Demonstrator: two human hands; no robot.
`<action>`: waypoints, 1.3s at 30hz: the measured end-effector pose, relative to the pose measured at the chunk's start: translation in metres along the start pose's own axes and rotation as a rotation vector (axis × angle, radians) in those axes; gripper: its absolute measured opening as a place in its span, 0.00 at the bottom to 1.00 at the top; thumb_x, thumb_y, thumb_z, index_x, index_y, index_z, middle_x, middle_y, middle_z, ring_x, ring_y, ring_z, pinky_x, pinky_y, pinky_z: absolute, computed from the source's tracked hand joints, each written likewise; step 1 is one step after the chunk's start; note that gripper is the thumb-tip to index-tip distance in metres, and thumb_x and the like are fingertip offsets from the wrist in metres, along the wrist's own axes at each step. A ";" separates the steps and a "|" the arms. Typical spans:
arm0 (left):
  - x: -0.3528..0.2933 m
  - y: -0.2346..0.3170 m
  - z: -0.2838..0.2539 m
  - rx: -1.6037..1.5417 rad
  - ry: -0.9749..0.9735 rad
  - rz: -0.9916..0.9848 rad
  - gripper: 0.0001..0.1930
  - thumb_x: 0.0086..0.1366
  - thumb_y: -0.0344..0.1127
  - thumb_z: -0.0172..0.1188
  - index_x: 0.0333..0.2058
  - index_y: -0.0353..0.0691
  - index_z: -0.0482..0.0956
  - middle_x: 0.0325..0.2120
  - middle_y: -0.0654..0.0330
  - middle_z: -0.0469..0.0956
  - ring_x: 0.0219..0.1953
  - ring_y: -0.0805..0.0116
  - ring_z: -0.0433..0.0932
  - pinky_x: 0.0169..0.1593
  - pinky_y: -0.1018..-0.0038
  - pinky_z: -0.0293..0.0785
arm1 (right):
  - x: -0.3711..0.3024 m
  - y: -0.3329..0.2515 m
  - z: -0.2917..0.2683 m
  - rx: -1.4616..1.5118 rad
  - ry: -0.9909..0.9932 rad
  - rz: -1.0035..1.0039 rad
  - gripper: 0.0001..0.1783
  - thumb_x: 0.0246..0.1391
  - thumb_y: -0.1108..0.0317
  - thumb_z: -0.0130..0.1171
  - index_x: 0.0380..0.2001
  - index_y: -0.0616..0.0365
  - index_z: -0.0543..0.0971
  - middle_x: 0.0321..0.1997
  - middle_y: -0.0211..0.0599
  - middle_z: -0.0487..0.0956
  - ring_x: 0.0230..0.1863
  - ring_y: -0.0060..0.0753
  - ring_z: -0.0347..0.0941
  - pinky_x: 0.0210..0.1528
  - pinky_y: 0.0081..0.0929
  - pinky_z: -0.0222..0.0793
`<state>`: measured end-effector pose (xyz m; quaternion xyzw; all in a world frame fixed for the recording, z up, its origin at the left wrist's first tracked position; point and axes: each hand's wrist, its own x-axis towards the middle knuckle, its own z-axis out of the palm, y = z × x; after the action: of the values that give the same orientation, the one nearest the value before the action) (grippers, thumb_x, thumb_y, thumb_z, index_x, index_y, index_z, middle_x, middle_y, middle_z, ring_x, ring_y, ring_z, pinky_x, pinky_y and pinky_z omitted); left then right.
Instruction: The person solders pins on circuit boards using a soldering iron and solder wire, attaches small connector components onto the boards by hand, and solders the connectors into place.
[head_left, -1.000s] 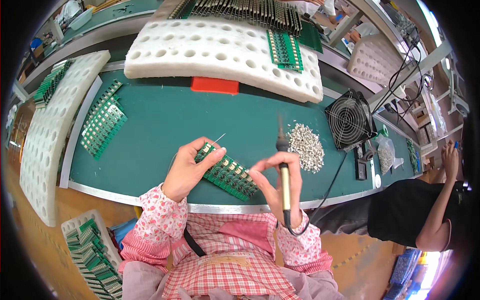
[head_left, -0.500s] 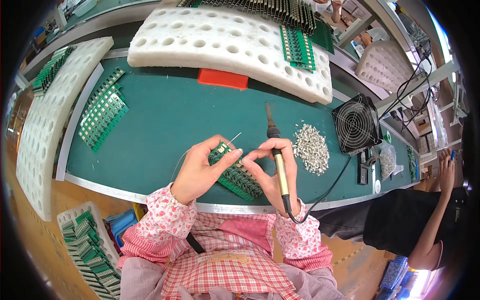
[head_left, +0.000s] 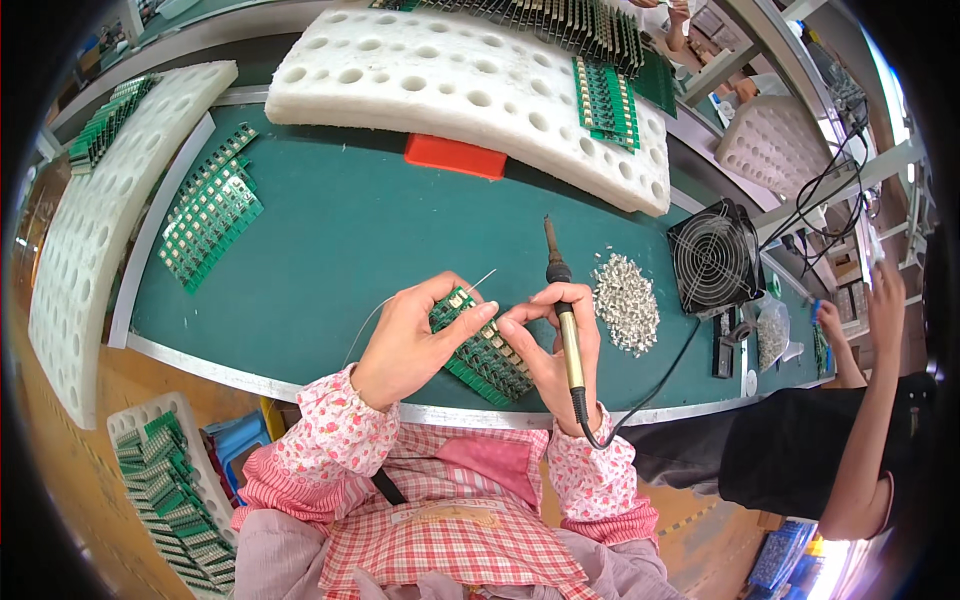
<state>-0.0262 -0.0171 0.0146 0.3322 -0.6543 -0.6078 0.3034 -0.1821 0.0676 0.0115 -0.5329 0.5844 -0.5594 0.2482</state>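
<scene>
My left hand [head_left: 405, 345] is closed around the upper end of a green circuit board [head_left: 487, 368] with rows of small pale parts. A thin solder wire [head_left: 484, 279] also passes through this hand, its free tip poking out above the board. My right hand [head_left: 552, 365] grips a soldering iron [head_left: 572, 348] with a gold-coloured handle, its dark tip pointing up and away from the board. The thumb and forefinger of that hand come together at the board's upper right edge; whether a small part is between them I cannot make out.
A heap of small silver parts [head_left: 625, 308] lies right of the iron, near a black fan [head_left: 714, 255]. More circuit boards [head_left: 212, 222] lie at left. White foam racks [head_left: 450, 85] and a red block [head_left: 455, 156] stand behind. A co-worker [head_left: 800, 440] is at right.
The view has shifted slightly. My hands keep nearly the same hold on the board and iron. At right, the co-worker's arms have moved, and a second hand now shows.
</scene>
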 end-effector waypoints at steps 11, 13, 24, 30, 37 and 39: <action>-0.001 -0.001 0.000 -0.025 -0.032 0.021 0.09 0.62 0.36 0.61 0.32 0.36 0.76 0.23 0.67 0.76 0.27 0.84 0.71 0.31 0.82 0.68 | -0.001 0.001 -0.001 -0.045 0.033 -0.062 0.20 0.47 0.82 0.64 0.40 0.60 0.64 0.30 0.36 0.76 0.33 0.22 0.75 0.36 0.20 0.71; -0.002 0.003 0.000 -0.050 -0.056 0.002 0.09 0.62 0.36 0.61 0.32 0.36 0.76 0.23 0.67 0.76 0.27 0.84 0.71 0.31 0.81 0.68 | 0.002 0.000 -0.006 0.276 -0.042 0.160 0.21 0.48 0.82 0.63 0.41 0.59 0.64 0.31 0.36 0.75 0.34 0.23 0.75 0.38 0.20 0.71; -0.001 0.002 0.002 0.004 -0.034 0.001 0.10 0.63 0.36 0.61 0.31 0.35 0.76 0.24 0.66 0.77 0.28 0.83 0.72 0.33 0.80 0.69 | 0.004 0.001 -0.008 0.198 -0.062 0.115 0.21 0.49 0.82 0.62 0.42 0.60 0.63 0.32 0.37 0.75 0.35 0.22 0.75 0.38 0.19 0.72; 0.000 0.000 0.000 0.013 -0.043 0.003 0.10 0.62 0.37 0.61 0.31 0.35 0.76 0.24 0.65 0.77 0.28 0.83 0.72 0.33 0.80 0.69 | 0.005 0.000 -0.008 0.134 -0.065 0.082 0.21 0.49 0.83 0.63 0.42 0.60 0.64 0.32 0.37 0.75 0.34 0.22 0.74 0.39 0.19 0.72; -0.001 -0.003 -0.004 -0.053 -0.105 0.044 0.09 0.61 0.34 0.63 0.33 0.35 0.75 0.24 0.66 0.76 0.30 0.82 0.73 0.35 0.80 0.70 | 0.003 -0.012 -0.007 -0.104 -0.068 -0.046 0.19 0.48 0.82 0.63 0.40 0.61 0.65 0.31 0.38 0.77 0.33 0.24 0.77 0.36 0.20 0.73; -0.001 -0.002 -0.008 -0.081 -0.111 0.074 0.09 0.59 0.33 0.64 0.33 0.36 0.75 0.25 0.66 0.76 0.31 0.82 0.73 0.35 0.81 0.70 | 0.000 -0.014 -0.005 -0.200 -0.031 -0.166 0.18 0.47 0.82 0.64 0.39 0.61 0.68 0.31 0.38 0.79 0.32 0.28 0.78 0.34 0.21 0.73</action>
<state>-0.0190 -0.0208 0.0128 0.2609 -0.6568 -0.6399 0.3019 -0.1815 0.0723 0.0261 -0.6101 0.5873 -0.5087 0.1554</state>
